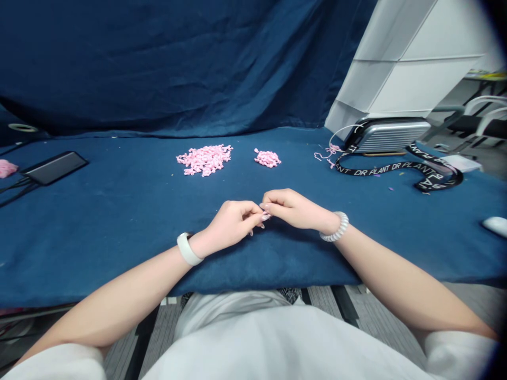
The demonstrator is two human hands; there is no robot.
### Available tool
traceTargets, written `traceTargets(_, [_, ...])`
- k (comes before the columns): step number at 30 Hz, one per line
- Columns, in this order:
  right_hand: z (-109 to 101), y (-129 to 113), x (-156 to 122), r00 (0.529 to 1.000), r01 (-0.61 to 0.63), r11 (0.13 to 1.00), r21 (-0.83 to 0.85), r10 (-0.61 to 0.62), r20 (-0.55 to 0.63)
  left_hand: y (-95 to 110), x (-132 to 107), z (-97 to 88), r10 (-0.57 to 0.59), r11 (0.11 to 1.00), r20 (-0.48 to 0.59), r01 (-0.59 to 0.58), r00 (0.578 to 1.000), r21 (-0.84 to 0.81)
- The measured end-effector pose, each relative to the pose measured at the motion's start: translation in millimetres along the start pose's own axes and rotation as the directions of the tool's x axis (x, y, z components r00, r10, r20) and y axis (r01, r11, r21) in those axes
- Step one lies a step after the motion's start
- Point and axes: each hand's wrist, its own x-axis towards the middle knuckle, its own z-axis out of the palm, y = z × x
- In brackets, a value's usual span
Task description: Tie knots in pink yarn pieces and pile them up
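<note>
Fabric in deep blue covered the surface, and a matching blue backdrop hung behind it. At the far left edge lay a pink tuft, just beside a flat black device with dark cables running off the surface. The left hand, fitted with a white wristband, was closed in a pinch near the front edge, where the fabric folded over. A large pile of pink knotted pieces and a smaller pile of pink knotted pieces lay farther back, well apart from the hands. The right hand, fitted with a coiled bracelet, was also closed in a pinch. Both hands met fingertip to fingertip on a small item, too small to identify. Loose pink strands lay against a ridged silver case. In front of the case ran a black strap printed in white with the repeated label "DR PLANT". Beyond it lay a white card, and a white computer mouse sat at the right edge of the view.
</note>
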Motion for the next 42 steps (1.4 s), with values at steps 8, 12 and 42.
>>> traceTargets(8, [-1.7, 4.7, 0.9, 1.000, -0.015, 0.994, 0.106, 0.017, -0.013, 2.9, 0.6, -0.4, -0.041, 0.995, -0.017, 0.040, 0.999, -0.093])
traceTargets(12, [-3.4, 5.9, 1.5, 0.996, -0.036, 0.980, 0.193, 0.051, -0.071, 1.9, 1.6, -1.2, -0.065, 0.987, -0.027, 0.060, 0.998, -0.149])
traceTargets(42, [19.9, 14.3, 11.1, 0.991, 0.037, 0.730, 0.683, 0.062, -0.119, -7.2, 6.2, -0.4, -0.181, 0.795, 0.111, 0.212, 0.977, -0.569])
